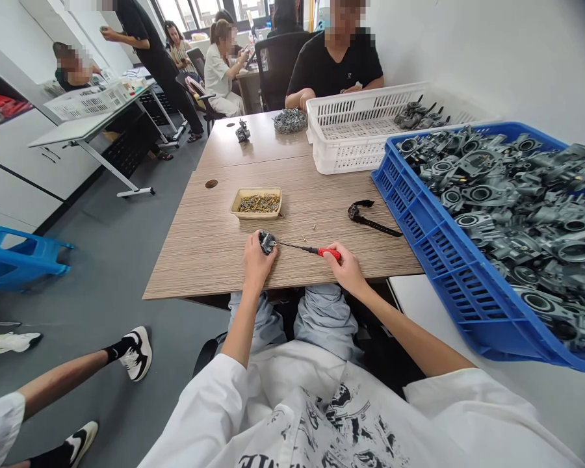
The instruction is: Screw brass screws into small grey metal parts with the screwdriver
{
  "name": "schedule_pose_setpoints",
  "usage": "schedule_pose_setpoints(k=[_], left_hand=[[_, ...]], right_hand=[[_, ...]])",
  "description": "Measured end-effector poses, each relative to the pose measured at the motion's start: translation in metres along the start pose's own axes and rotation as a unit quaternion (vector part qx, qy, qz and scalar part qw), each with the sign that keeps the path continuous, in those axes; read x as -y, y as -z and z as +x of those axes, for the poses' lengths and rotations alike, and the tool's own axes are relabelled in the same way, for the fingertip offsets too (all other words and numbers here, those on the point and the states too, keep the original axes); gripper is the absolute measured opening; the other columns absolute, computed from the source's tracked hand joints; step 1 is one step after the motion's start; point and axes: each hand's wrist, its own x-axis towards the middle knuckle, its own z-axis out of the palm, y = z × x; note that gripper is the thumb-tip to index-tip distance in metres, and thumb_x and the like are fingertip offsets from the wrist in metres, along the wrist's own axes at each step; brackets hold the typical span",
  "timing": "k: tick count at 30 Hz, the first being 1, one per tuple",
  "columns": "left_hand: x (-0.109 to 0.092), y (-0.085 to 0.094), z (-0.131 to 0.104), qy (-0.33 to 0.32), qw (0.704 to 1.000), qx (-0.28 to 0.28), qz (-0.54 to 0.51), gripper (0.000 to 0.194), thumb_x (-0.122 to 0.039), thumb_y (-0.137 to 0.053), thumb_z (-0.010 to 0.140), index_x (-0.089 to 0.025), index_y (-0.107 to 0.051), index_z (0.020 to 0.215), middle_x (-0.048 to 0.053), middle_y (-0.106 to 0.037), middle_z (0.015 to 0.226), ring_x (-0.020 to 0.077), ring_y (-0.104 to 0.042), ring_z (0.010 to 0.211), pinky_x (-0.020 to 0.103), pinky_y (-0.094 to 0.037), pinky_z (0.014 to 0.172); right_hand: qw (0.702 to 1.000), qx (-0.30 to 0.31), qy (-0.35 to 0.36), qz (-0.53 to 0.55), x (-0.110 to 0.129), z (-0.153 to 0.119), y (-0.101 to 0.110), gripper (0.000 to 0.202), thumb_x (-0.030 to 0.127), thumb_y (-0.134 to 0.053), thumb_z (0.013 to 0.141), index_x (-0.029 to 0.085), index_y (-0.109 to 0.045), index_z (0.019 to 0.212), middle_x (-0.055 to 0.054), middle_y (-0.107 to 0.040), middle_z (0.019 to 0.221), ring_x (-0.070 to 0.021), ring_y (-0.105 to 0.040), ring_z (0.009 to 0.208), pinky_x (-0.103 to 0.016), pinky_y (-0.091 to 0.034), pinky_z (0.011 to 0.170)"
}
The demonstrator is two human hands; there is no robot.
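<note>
Screwdriver (312,250) points to nine o'clock, clamped in the fingers of the right hand (348,268), its tip by the part (268,243) that the fingers of the left hand (257,262) grip near the six o'clock edge of the tabletop (190,260); from here I can't tell whether tip and part touch.

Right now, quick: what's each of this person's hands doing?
Left hand: closed around a metal part, apparently a carburetor body.
Right hand: closed on the handle of a red-handled screwdriver.
</note>
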Motion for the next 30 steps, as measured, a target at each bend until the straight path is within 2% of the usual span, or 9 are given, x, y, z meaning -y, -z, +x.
schedule_pose_setpoints(k=[7, 12, 30], left_hand=[[0.0008, 0.0000, 0.0000, -0.009, 1.000, 0.007, -0.001, 0.054, -0.028, -0.071, 0.086, -0.023, -0.052, 0.137, 0.013, -0.062, 0.130, 0.0316, -0.060, 0.126, 0.045, -0.052, 0.107], [0.0014, -0.0004, 0.0004, -0.009, 1.000, 0.011, 0.003, 0.055, -0.027, -0.070, 0.087, -0.022, -0.052, 0.138, 0.014, -0.061, 0.131, 0.0319, -0.059, 0.127, 0.046, -0.052, 0.108], [0.0024, -0.0029, -0.0005, -0.009, 1.000, 0.000, 0.016, 0.056, -0.030, -0.069, 0.090, -0.022, -0.050, 0.141, 0.015, -0.061, 0.131, 0.0337, -0.059, 0.127, 0.047, -0.052, 0.108]], right_hand=[[1.000, 0.010, 0.001, -0.013, 0.0009, -0.0014, -0.0001, 0.028, 0.051, -0.054, 0.101, 0.024, -0.056, 0.094, 0.002, -0.052, 0.068, -0.0182, -0.049, 0.061, -0.030, -0.037, 0.060], [1.000, 0.008, 0.021, -0.021, 0.0005, -0.0021, 0.0001, 0.028, 0.051, -0.056, 0.100, 0.024, -0.057, 0.096, 0.000, -0.059, 0.076, -0.0185, -0.052, 0.065, -0.031, -0.039, 0.064], [0.997, 0.054, 0.044, -0.041, -0.0008, -0.0096, -0.0014, 0.029, 0.054, -0.064, 0.096, 0.025, -0.059, 0.093, 0.003, -0.058, 0.065, -0.0167, -0.045, 0.056, -0.031, -0.039, 0.062]])
